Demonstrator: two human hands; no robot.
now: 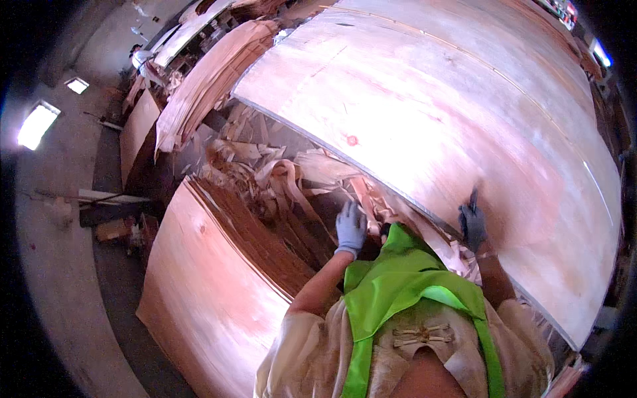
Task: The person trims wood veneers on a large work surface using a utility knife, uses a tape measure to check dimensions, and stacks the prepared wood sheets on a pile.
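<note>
A large pale wood veneer sheet (411,113) covers the wide work surface in front of me and to the right. My right hand (473,227), in a dark glove, is over its near edge, closed on a slim dark tool (474,197). That tool points away from me; its exact kind is too small to make out. My left hand (350,229), in a light grey glove, hangs empty beside my green apron (405,265). Its fingers are stretched out, above torn veneer strips (285,176).
At my left stands a stack of veneer sheets (212,265) with a rough layered edge. Another stack of curved sheets (215,76) lies farther off. Loose scraps pile up between the stacks and the work surface. A person (141,60) is at the far left.
</note>
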